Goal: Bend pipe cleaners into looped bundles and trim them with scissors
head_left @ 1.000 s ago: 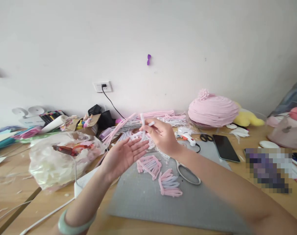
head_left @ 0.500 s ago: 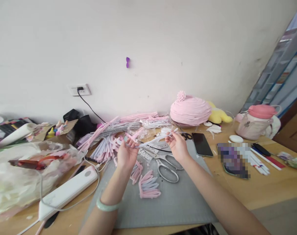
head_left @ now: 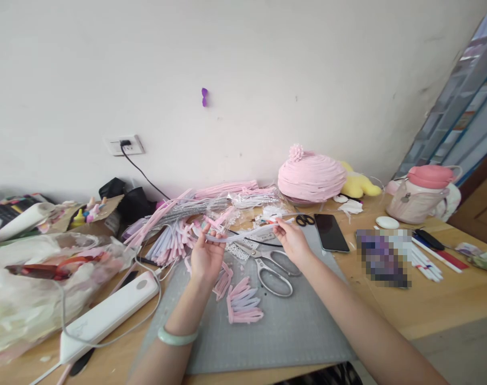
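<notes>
A pale fuzzy pipe cleaner [head_left: 247, 233] stretches between my two hands above the grey cutting mat [head_left: 291, 331]. My left hand [head_left: 205, 255], with a jade bangle on its wrist, pinches the stem's left end. My right hand [head_left: 292, 240] pinches the right end near the mat's far edge. Directly below the stem lie silver scissors [head_left: 269, 267] and folded pink and lilac pipe-cleaner bundles [head_left: 243, 306]. Behind my hands is a heap of loose pink and white stems [head_left: 175, 224].
A black phone [head_left: 330, 232] lies right of my right hand. A pink layered dome [head_left: 311, 175], a yellow plush and a pink bottle [head_left: 422, 200] stand at the back right. A white power strip [head_left: 107, 316] and a stuffed plastic bag [head_left: 35, 289] sit at left.
My hands have drawn apart and the stem, held upright near my right hand a second ago, now lies stretched between them. My view has swung to the right and pulled back.
</notes>
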A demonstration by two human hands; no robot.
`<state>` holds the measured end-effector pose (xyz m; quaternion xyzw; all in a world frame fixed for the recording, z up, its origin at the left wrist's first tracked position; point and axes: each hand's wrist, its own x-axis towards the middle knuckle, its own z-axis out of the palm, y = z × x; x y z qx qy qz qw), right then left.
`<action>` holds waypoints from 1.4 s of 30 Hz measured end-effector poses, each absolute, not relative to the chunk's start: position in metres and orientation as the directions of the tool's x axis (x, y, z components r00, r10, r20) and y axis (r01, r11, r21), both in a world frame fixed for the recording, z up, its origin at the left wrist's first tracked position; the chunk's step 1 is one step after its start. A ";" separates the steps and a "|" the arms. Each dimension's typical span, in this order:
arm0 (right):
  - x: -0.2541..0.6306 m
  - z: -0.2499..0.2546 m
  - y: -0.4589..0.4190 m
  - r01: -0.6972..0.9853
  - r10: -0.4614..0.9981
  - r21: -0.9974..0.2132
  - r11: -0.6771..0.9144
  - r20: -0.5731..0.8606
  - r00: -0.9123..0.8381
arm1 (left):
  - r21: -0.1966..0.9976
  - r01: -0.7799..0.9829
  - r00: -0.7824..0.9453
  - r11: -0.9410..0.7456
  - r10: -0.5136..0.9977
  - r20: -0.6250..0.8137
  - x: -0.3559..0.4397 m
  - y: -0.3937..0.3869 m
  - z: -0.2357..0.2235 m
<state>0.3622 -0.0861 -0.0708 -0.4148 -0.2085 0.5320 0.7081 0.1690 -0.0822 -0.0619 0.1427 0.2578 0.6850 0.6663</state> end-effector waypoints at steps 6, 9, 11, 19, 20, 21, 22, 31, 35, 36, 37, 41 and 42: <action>0.376 -0.068 -0.087 -0.439 0.919 -0.896 0.073 -0.110 0.379 | 0.593 -0.804 -0.084 -0.048 0.996 -0.033 0.166 -0.088 -0.045; 0.382 -0.057 -0.093 -0.351 0.923 -0.931 0.103 -0.042 0.382 | 0.631 -0.761 0.188 0.148 0.982 -0.003 0.171 -0.105 -0.036; 0.378 -0.049 -0.100 -0.284 0.959 -0.955 0.088 0.004 0.285 | 0.680 -0.655 0.422 0.330 0.906 -0.034 0.177 -0.118 -0.032; 0.344 -0.046 -0.126 -0.128 0.975 -0.986 0.108 0.130 -0.178 | 0.802 -0.388 0.642 0.454 0.758 -0.118 0.197 -0.138 -0.037; 0.343 -0.048 -0.126 -0.123 0.971 -0.985 0.119 0.141 -0.191 | 0.811 -0.371 0.635 0.453 0.761 -0.134 0.198 -0.137 -0.038; 0.343 -0.049 -0.126 -0.126 0.970 -0.985 0.121 0.144 -0.197 | 0.818 -0.356 0.629 0.452 0.763 -0.149 0.199 -0.137 -0.039; 0.343 -0.051 -0.126 -0.136 0.970 -0.984 0.113 0.139 -0.198 | 0.825 -0.338 0.626 0.453 0.763 -0.163 0.200 -0.136 -0.040; 0.341 -0.058 -0.122 -0.143 0.989 -0.979 0.146 0.149 -0.008 | 0.823 -0.307 0.636 0.478 0.746 -0.197 0.201 -0.134 -0.046; 0.340 -0.059 -0.123 -0.023 0.960 -0.960 0.279 0.278 0.033 | 0.815 -0.317 0.654 0.485 0.734 -0.182 0.200 -0.134 -0.047; 0.341 -0.059 -0.123 0.010 0.949 -0.950 0.312 0.312 0.040 | 0.816 -0.318 0.655 0.483 0.734 -0.179 0.200 -0.135 -0.047; 0.341 -0.058 -0.123 0.041 0.938 -0.939 0.342 0.343 0.044 | 0.818 -0.318 0.655 0.480 0.735 -0.177 0.200 -0.135 -0.047; 0.343 -0.056 -0.121 0.111 0.925 -0.921 0.374 0.379 0.022 | 0.830 -0.294 0.660 0.475 0.729 -0.183 0.199 -0.135 -0.048; 0.344 -0.055 -0.121 0.110 0.937 -0.932 0.346 0.349 0.004 | 0.833 -0.285 0.665 0.474 0.724 -0.184 0.199 -0.135 -0.048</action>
